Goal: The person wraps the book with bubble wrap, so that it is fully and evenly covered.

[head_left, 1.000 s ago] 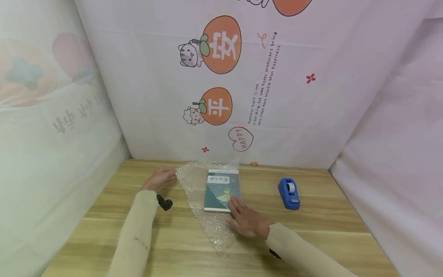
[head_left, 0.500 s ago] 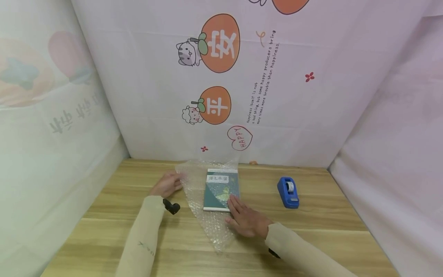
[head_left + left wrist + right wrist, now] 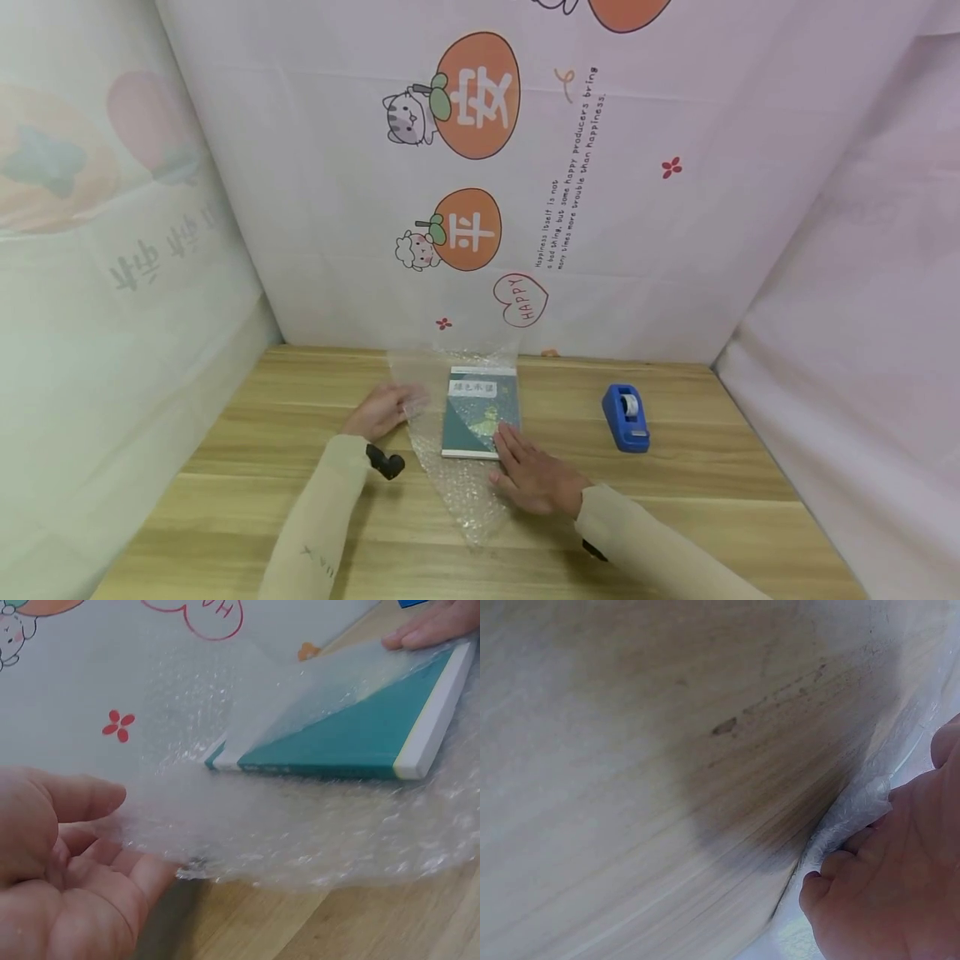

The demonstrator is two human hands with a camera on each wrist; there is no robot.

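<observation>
A book [image 3: 462, 421] with a teal cover and white bands lies on a sheet of bubble wrap [image 3: 453, 492], part of which is folded over the cover. At the sheet's left edge is my left hand [image 3: 382, 410]. In the left wrist view, its fingers reach under the raised edge of the bubble wrap [image 3: 300, 847], while the thumb stays above, apart from the fingers. My right hand [image 3: 538, 479] rests with extended fingers on the wrapped book's lower right corner. The right wrist view shows that hand [image 3: 892, 877] against the clear wrap; its fingertips are partly hidden.
A blue tape dispenser [image 3: 626, 419] with a roll of tape stands to the right of the book on the wooden table [image 3: 705, 467]. A printed white cloth [image 3: 615, 308] hangs behind the table, with more cloth along both sides.
My left hand has moved right, from beside the bubble wrap to under its left edge, which now lifts and shifts inward. My right hand has stayed in place on the book.
</observation>
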